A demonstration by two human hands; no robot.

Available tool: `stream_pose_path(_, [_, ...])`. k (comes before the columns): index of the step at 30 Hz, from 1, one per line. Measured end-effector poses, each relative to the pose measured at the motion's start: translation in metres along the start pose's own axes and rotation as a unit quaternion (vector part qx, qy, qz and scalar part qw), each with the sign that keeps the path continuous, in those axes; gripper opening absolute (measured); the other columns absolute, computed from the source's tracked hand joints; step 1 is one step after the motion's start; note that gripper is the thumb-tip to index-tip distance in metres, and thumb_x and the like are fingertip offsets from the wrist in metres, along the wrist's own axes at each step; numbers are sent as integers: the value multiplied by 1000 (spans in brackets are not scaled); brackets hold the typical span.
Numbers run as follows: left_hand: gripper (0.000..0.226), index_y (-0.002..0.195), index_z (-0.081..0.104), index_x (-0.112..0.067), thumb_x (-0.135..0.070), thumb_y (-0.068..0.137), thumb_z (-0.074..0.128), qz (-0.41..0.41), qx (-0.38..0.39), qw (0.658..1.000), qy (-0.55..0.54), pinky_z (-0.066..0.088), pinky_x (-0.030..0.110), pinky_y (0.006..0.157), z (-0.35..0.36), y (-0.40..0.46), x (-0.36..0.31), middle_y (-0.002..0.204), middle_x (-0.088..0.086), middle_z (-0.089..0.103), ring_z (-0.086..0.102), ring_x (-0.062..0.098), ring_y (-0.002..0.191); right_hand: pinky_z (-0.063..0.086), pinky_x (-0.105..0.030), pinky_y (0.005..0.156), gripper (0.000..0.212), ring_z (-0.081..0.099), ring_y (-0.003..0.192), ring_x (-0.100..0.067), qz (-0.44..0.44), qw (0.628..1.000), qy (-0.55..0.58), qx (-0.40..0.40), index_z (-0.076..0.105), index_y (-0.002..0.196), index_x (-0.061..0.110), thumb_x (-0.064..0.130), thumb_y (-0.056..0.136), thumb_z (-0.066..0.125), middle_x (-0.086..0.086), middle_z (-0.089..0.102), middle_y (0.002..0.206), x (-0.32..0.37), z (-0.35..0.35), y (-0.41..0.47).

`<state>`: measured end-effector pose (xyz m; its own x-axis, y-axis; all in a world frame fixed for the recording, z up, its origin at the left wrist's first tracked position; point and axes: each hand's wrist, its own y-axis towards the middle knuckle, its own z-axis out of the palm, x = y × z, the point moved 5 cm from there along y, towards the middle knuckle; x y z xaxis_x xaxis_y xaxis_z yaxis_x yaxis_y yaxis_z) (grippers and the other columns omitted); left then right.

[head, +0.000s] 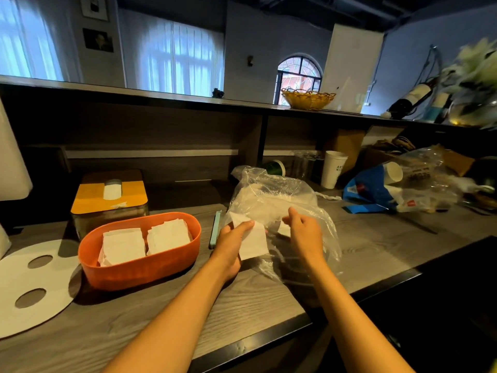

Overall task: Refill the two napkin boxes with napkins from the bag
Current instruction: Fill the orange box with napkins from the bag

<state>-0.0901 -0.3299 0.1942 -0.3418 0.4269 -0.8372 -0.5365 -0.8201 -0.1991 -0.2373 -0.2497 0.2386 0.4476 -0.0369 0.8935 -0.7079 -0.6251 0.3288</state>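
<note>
- Holding a white napkin (pixel 252 239), the left hand (pixel 231 246) has its fingers curled round one edge, the napkin's long axis tilting down toward the person.
- Right hand (pixel 302 232) pinches a smaller napkin piece (pixel 284 229) at the clear plastic bag (pixel 274 195).
- Left of the left hand sits the orange napkin box (pixel 139 265), two napkin stacks inside; the yellow-lidded napkin box (pixel 110 197) stands beyond it on the table (pixel 242 305).

The flowers (pixel 476 63) at the desk's (pixel 188 297) far right corner are blurred. The bag's (pixel 271 195) contents are veiled by crumpled plastic. The left hand's (pixel 231 243) palm is covered by a napkin (pixel 252 240). The white card (pixel 29 281) is cut off at the left edge.
</note>
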Motion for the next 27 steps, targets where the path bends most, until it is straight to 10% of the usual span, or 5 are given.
stream_pose_path(9, [44, 111, 61, -20, -56, 87, 52, 112, -30, 948, 296, 49, 49, 98, 6, 3, -7, 110, 8, 68, 63, 28, 102, 37, -38, 106, 59, 51, 124, -25, 31, 991, -10, 131, 56, 133, 8, 51, 104, 28, -12, 57, 136, -11, -11, 52])
stream_pose_path(17, [56, 121, 64, -17, -57, 85, 51, 96, -40, 973, 206, 50, 51, 98, 0, 12, 1, 111, 10, 71, 66, 31, 102, 50, -32, 94, 51, 59, 114, -20, -18, 967, -187, 173, 53, 129, 13, 40, 89, 69, -4, 60, 127, -52, 3, 48])
stream_pose_path(27, [27, 96, 69, -27, -45, 96, 49, 86, -39, 973, 211, 51, 41, 91, 5, 3, -4, 105, 6, 70, 64, 28, 97, 46, -37, 96, 51, 54, 107, -20, -80, 921, -336, 181, 64, 127, 23, 56, 87, 63, -2, 57, 117, -49, 4, 44])
